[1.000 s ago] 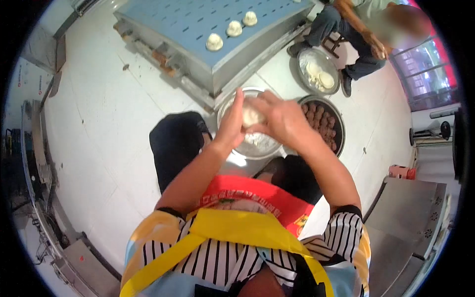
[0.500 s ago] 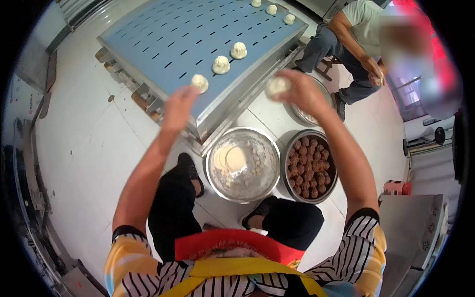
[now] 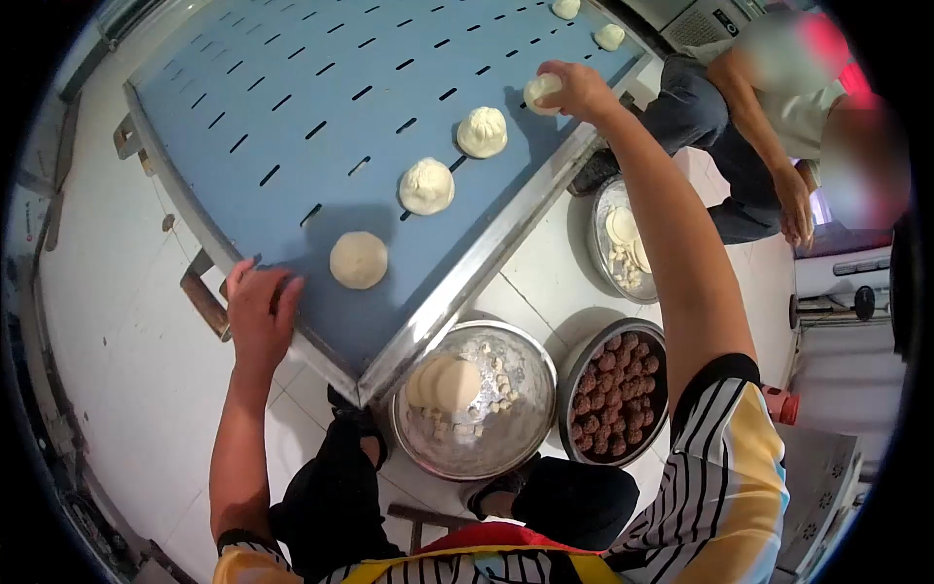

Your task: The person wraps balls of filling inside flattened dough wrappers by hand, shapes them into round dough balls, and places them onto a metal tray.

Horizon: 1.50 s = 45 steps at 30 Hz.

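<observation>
My right hand [image 3: 582, 93] is closed around a pale dough bun [image 3: 541, 94] at the right side of the blue slotted tray [image 3: 321, 88]. I cannot tell whether this bun touches the surface. My left hand [image 3: 261, 313] rests at the tray's near left edge, fingers apart and holding nothing. Closest to it lies a smooth, round-topped bun [image 3: 359, 260]. Between the hands sit two pleated buns, one [image 3: 426, 186] nearer and one [image 3: 482, 132] farther back. Two more buns, one [image 3: 609, 37] by the right edge and one [image 3: 565, 8] behind it, are at the far end.
A steel bowl [image 3: 530, 453] with flat dough rounds and dough bits stands below the tray's metal rim [image 3: 457, 282]. Beside it is a pan of brown filling balls [image 3: 615, 389]. Another bowl [image 3: 601, 248] holds dough rounds. A co-worker's hand [image 3: 794, 206] hangs at the right.
My right hand has carried its bun from over the bowls to the tray. My left hand has left the nearest bun for the tray edge; that bun now shows a smooth top.
</observation>
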### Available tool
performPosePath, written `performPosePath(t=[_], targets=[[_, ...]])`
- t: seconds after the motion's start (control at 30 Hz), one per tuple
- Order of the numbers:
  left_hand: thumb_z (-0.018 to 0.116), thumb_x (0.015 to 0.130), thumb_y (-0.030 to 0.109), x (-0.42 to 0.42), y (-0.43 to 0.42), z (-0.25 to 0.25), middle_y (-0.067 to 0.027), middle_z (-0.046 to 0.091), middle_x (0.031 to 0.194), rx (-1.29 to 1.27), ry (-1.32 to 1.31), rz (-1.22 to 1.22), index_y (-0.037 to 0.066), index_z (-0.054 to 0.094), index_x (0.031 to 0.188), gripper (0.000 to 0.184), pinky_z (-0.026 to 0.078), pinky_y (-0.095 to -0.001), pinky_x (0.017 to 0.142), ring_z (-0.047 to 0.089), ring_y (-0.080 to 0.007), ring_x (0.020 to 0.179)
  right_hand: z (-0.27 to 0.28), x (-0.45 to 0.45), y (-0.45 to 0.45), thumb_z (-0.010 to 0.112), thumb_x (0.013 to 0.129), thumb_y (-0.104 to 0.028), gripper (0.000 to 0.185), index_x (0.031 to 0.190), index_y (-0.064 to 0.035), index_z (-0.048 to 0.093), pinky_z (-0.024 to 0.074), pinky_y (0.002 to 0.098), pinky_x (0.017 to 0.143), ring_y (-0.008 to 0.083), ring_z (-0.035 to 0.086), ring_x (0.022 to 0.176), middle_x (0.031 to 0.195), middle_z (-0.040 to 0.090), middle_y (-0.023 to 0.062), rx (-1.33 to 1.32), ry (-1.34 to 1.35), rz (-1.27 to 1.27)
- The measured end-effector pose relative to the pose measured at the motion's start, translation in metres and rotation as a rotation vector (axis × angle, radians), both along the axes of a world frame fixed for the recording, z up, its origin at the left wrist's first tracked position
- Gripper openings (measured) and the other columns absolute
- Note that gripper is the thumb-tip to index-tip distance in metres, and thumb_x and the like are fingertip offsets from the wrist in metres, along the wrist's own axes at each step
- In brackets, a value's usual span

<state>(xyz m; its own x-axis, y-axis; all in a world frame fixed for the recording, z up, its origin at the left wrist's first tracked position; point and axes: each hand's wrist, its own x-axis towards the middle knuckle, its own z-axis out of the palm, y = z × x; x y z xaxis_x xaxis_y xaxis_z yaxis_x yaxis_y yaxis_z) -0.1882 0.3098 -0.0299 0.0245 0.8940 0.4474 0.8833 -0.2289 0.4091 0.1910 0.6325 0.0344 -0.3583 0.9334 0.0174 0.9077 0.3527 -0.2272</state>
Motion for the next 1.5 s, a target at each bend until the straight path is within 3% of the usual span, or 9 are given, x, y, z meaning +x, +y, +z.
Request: performPosePath(t=[0.1, 0.3, 0.4, 0.8, 0.9, 1.0, 1.1, 1.2, 1.5], targets=[[0.064, 0.083, 0.01, 0.001, 0.005, -0.001, -0.0066, 0.052, 0.064, -0.007, -0.094, -0.003, 0.002, 0.061, 0.083, 0.008, 0.039, -0.0422, 0.09, 0.051, -0.0235, 0.063, -0.014, 0.001, 0.019, 0.076, 0.073, -0.018, 0.047, 0.115, -0.012, 0.059, 0.0515, 0.0319, 0.057, 0.0165, 0.061, 0.058, 0.083, 0.066, 0.0109, 0.028, 0.009, 0.033], [0.058, 0.083, 0.004, 0.001, 0.007, -0.004, -0.0077, 0.052, 0.065, 0.04, -0.074, -0.022, 0.001, 0.061, 0.081, 0.005, 0.039, -0.0409, 0.087, 0.049, -0.0235, 0.061, -0.038, 0.005, 0.041, 0.076, 0.07, -0.016, 0.052, 0.119, -0.0134, 0.059, 0.0494, 0.0378, 0.083, 0.0279, 0.063, 0.089, 0.104, 0.064, 0.013, 0.202, -0.104, 0.238], [0.057, 0.083, 0.002, -0.002, 0.006, -0.007, -0.0079, 0.053, 0.066, 0.026, -0.059, -0.013, 0.0, 0.061, 0.081, 0.005, 0.039, -0.0409, 0.087, 0.048, -0.0232, 0.061, -0.035, 0.009, 0.047, 0.077, 0.069, -0.018, 0.052, 0.118, -0.017, 0.06, 0.0466, 0.0402, 0.091, 0.0333, 0.058, 0.102, 0.114, 0.059, 0.0114, 0.101, -0.128, 0.329], [0.054, 0.083, 0.001, 0.003, 0.007, -0.004, -0.0069, 0.053, 0.066, 0.028, -0.088, 0.009, -0.001, 0.06, 0.08, 0.008, 0.038, -0.041, 0.089, 0.048, -0.0218, 0.061, -0.03, -0.002, 0.047, 0.075, 0.068, -0.012, 0.053, 0.119, -0.0146, 0.06, 0.0478, 0.0391, 0.089, 0.0347, 0.058, 0.103, 0.118, 0.056, 0.0117, 0.047, -0.362, 0.488], [0.053, 0.083, 0.001, 0.001, 0.006, -0.007, -0.007, 0.052, 0.066, 0.035, -0.098, 0.003, 0.0, 0.06, 0.08, 0.008, 0.038, -0.0413, 0.089, 0.048, -0.0222, 0.061, -0.022, -0.011, 0.044, 0.078, 0.067, -0.017, 0.057, 0.12, -0.0148, 0.059, 0.0471, 0.0396, 0.089, 0.0334, 0.058, 0.105, 0.124, 0.054, 0.0115, -0.028, -0.465, 0.436], [0.054, 0.082, 0.0, -0.002, 0.005, -0.009, -0.0072, 0.052, 0.066, 0.042, -0.095, -0.015, 0.001, 0.061, 0.08, 0.007, 0.038, -0.0417, 0.088, 0.048, -0.0225, 0.061, -0.017, -0.017, 0.033, 0.082, 0.064, -0.026, 0.068, 0.125, -0.0182, 0.056, 0.0524, 0.0389, 0.082, 0.0281, 0.063, 0.098, 0.116, 0.06, 0.011, 0.137, -0.363, 0.309], [0.054, 0.081, 0.0, -0.003, 0.004, -0.008, -0.007, 0.051, 0.065, 0.033, -0.097, -0.026, 0.001, 0.061, 0.08, 0.007, 0.038, -0.0417, 0.087, 0.048, -0.0225, 0.061, 0.011, -0.047, 0.014, 0.084, 0.062, -0.029, 0.076, 0.13, -0.0161, 0.052, 0.0555, 0.0355, 0.073, 0.0268, 0.066, 0.09, 0.11, 0.064, 0.0142, -0.277, -0.186, -0.188], [0.055, 0.081, 0.0, -0.002, 0.004, -0.01, -0.0066, 0.05, 0.065, 0.057, -0.107, -0.009, 0.002, 0.061, 0.08, 0.006, 0.038, -0.0416, 0.087, 0.048, -0.0226, 0.061, -0.011, -0.035, 0.033, 0.083, 0.063, -0.027, 0.072, 0.128, -0.0128, 0.054, 0.0565, 0.034, 0.065, 0.0281, 0.067, 0.084, 0.101, 0.066, 0.0159, -0.251, -0.22, -0.101], [0.055, 0.083, 0.002, -0.003, 0.005, -0.011, -0.0066, 0.05, 0.065, 0.068, -0.108, -0.02, 0.002, 0.061, 0.081, 0.006, 0.038, -0.0416, 0.086, 0.048, -0.0232, 0.061, -0.034, -0.02, 0.06, 0.081, 0.064, -0.022, 0.062, 0.122, -0.0147, 0.06, 0.0511, 0.0417, 0.085, 0.0325, 0.063, 0.098, 0.107, 0.066, 0.0141, -0.022, -0.393, 0.213]])
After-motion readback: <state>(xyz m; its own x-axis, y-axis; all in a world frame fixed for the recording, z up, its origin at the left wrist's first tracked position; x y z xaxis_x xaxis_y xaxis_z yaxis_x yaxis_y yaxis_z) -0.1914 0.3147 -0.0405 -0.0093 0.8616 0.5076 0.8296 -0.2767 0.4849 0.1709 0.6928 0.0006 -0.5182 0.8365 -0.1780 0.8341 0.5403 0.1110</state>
